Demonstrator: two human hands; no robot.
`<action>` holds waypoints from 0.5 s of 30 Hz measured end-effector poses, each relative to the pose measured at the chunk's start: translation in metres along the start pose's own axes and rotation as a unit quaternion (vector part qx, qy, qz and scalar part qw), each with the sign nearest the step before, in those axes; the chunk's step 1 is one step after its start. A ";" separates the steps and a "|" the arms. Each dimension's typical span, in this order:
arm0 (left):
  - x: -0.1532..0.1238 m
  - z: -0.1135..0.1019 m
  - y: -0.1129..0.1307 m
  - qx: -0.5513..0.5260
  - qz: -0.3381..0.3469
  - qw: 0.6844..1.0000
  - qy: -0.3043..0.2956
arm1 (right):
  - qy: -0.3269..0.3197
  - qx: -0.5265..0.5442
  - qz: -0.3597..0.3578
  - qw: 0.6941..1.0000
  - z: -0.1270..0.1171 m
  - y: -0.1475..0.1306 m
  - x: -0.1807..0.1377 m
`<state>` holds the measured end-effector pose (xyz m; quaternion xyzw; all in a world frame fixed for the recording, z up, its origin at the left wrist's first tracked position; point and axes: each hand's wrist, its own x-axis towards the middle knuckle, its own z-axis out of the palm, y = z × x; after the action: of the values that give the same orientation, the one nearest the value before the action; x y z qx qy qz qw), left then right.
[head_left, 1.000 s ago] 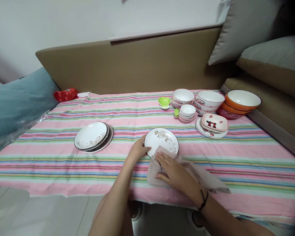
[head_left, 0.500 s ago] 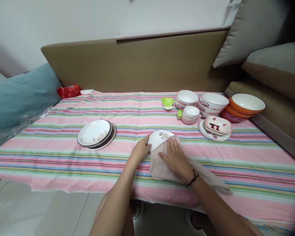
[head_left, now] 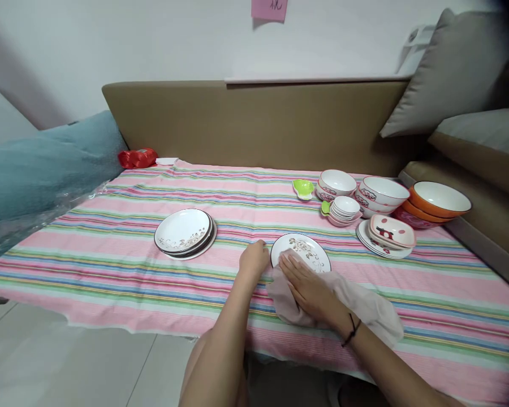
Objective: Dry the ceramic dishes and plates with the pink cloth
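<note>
Pressing sideways could skid the plate (head_left: 309,249) across the striped spread (head_left: 123,265) beneath it. The right hand (head_left: 306,287) lies flat, unclenched, on the cloth (head_left: 361,295); whether the left hand (head_left: 255,260) has a grip on the plate, I cannot tell.

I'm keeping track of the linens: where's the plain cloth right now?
In the head view, below and right of centre, the plain cloth lies under the right hand, partly over the flowered plate.

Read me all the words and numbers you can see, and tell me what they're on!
Pink note at the top: dark handwriting, cut off, can't be read for sure.
Red bundle: any print is too small.
Nothing else readable; the plate shows only flowers.
</note>
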<state>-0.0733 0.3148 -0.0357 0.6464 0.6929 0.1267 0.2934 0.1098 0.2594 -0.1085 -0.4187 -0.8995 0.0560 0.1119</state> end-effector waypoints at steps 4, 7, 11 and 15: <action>-0.006 -0.006 0.000 0.011 -0.002 1.000 -0.001 | -0.004 -0.036 0.117 0.992 0.004 0.006 -0.034; -0.007 -0.008 -0.005 0.013 0.000 1.000 0.000 | -0.016 -0.057 0.199 0.978 0.005 0.022 -0.037; -0.006 -0.011 -0.012 0.008 0.014 1.000 -0.004 | -0.038 -0.018 0.224 0.974 -0.005 0.034 -0.001; -0.006 -0.019 -0.019 0.004 0.022 1.000 -0.001 | -0.057 -0.009 0.165 0.985 -0.019 0.016 0.034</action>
<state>-0.0998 0.3106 -0.0301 0.6627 0.6788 0.1296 0.2884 0.1050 0.2956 -0.0876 -0.5587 -0.8233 0.0892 0.0458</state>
